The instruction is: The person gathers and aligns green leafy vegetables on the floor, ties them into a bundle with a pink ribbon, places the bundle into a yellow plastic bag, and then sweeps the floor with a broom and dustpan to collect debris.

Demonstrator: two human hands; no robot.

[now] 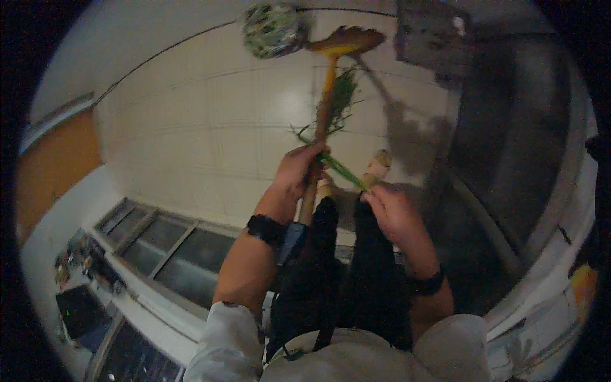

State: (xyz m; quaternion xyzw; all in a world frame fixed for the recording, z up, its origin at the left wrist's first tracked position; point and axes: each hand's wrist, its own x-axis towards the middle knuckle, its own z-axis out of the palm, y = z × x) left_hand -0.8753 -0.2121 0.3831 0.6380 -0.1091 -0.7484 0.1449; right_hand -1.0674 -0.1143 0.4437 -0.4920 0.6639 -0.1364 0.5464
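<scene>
A bundle of long green stalks [343, 170] stretches between my two hands, its loose tips sticking out past the left one. My left hand [300, 167] is closed on the stalks' far end. It also lies against the wooden handle [326, 107] of a long-handled tool; whether it grips this too is unclear. With its fingertips, my right hand [394, 210] pinches the near end of the stalks. The tool's yellow-orange head [346, 42] points away from me, and its dark grip [292, 242] is by my left forearm. Blurred loose greens [342, 95] lie beside the handle.
A round green-and-white bundle [273, 29] lies at the far side of the pale tiled floor [200, 124]. Right of the tool head is a dark boxy object [432, 36]. A framed panel [186, 248] stands at left, near an orange-brown board [59, 172]. My feet [379, 164] are just beyond my hands.
</scene>
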